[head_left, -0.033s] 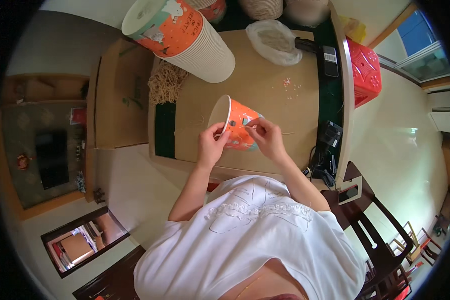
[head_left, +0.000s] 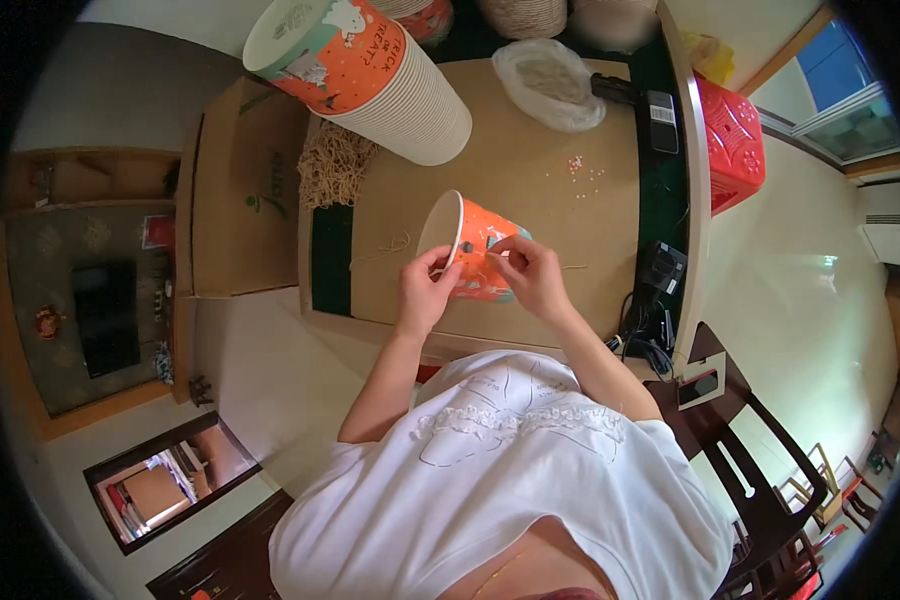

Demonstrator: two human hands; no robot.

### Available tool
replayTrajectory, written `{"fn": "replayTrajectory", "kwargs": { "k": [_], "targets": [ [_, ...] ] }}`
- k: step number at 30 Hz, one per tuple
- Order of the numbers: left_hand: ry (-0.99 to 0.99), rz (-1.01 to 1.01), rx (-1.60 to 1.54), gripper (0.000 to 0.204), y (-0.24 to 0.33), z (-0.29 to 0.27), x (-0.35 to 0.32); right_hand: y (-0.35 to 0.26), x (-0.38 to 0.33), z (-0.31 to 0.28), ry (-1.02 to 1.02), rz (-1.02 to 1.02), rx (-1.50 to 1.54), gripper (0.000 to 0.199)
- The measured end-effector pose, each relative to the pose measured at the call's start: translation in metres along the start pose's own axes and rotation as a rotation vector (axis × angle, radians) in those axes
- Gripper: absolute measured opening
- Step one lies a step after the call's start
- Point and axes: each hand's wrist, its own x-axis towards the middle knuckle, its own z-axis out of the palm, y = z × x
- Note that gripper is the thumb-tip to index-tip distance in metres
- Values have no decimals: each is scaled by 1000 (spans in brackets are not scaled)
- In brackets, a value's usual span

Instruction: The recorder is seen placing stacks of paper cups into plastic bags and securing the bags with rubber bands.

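An orange, printed paper bucket (head_left: 482,222) is tilted on its side over the cardboard sheet, its white-rimmed mouth facing left. My left hand (head_left: 429,290) grips it near the rim, thumb and fingers closed. Against the bucket's printed side, my right hand (head_left: 531,273) is closed in a pinch. What lies between those fingertips is too small to make out. Just right of that hand a short end of thin beige cord (head_left: 575,267) shows; I cannot tell whether it is held. More thin strands (head_left: 398,242) lie left of the bucket.
A tall stack of paper buckets (head_left: 410,110) leans at the back left beside tangled beige cord (head_left: 335,165). Behind are a clear plastic bag (head_left: 548,85) and scattered small bits (head_left: 576,165). Black adapters (head_left: 662,268) with cables line the right edge; a red stool (head_left: 732,145) stands beyond.
My right hand's fingertips have shifted very slightly left along the bucket's side. Otherwise both hands and the bucket look the same.
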Motion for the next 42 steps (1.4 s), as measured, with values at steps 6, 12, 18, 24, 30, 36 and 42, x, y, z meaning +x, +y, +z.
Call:
{"fn": "replayTrajectory", "kwargs": {
  "k": [6,12,18,24,30,36,42],
  "targets": [
    [-17,-3,32,16,3,11,-5,24,6,15,-21,-102,102,12],
    [19,103,141,13,7,19,-8,8,2,11,-57,-42,52,11],
    [109,149,214,13,5,25,-6,-3,0,7,-80,89,105,8],
    [121,380,381,14,13,44,20,21,22,0,91,-113,55,6],
    [83,399,406,13,18,49,30,10,26,-9,79,-145,34,5],
    [75,378,407,13,16,49,30,14,27,-6,109,-162,-28,6],
    [3,354,329,15,19,54,25,19,26,-6,157,-200,-57,10]
  ]
}}
